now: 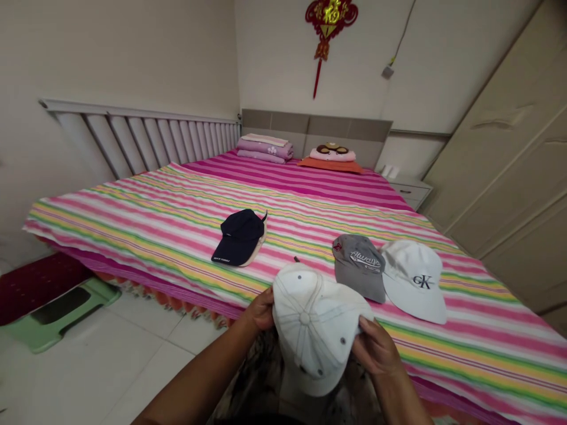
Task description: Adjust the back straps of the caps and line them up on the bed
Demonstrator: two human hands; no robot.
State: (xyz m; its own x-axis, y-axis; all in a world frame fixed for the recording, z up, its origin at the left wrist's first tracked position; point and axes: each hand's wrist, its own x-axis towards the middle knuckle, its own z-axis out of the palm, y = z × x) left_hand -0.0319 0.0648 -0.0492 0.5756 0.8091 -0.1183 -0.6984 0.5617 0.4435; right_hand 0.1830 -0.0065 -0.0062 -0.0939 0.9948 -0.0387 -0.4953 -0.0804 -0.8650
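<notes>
A white baseball cap (310,321) is held between my two hands over the near edge of the bed, its button top facing me and its brim low toward my lap. My left hand (262,309) grips the cap's left edge. On the opposite edge, my right hand (375,347) is closed with the thumb on top. Just beyond lie a grey cap with lettering (359,267) and a white cap marked "GK" (416,280), side by side and touching. Farther left rests a dark navy cap (240,236), with a beige edge showing beneath it.
The bed carries a striped sheet (146,212). Folded purple bedding (266,149) and a pink-and-orange pile (332,158) sit by the headboard (283,122). A slatted rail (155,137) runs along the left. A green stool (66,313) stands on the floor.
</notes>
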